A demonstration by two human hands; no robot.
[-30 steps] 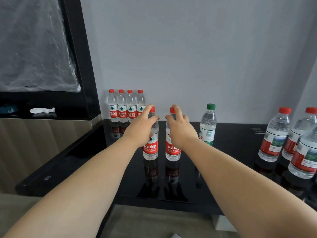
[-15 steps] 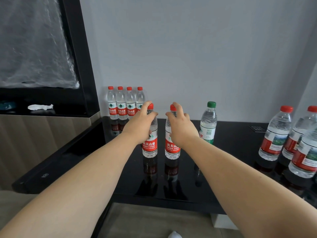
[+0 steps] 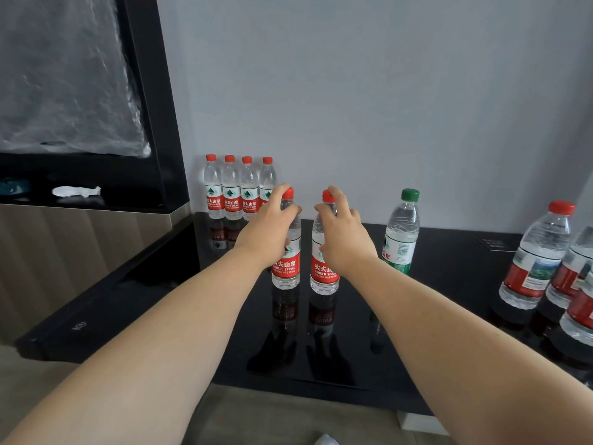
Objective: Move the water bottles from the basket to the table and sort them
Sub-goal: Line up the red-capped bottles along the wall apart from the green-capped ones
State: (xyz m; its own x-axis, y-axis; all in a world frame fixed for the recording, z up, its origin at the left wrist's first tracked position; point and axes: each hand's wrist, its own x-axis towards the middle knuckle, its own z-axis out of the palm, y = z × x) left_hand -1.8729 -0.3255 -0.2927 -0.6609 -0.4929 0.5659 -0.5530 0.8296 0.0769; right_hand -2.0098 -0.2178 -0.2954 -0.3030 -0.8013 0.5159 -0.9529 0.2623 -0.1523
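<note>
While hands grip two bottles, both seemingly stand.

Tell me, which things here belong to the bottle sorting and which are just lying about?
Job: left bottle in left hand, right bottle in right hand, row of four bottles, green-capped bottle, larger bottles, table.
Lying about: white scrap, plastic sheet.

The left front bottle and right front bottle are clear, with red caps and red labels lettered white. The rear row of four bottles matches. The green-capped bottle has a white-green label; the large bottles, red caps and labels. The table is glossy black
</note>
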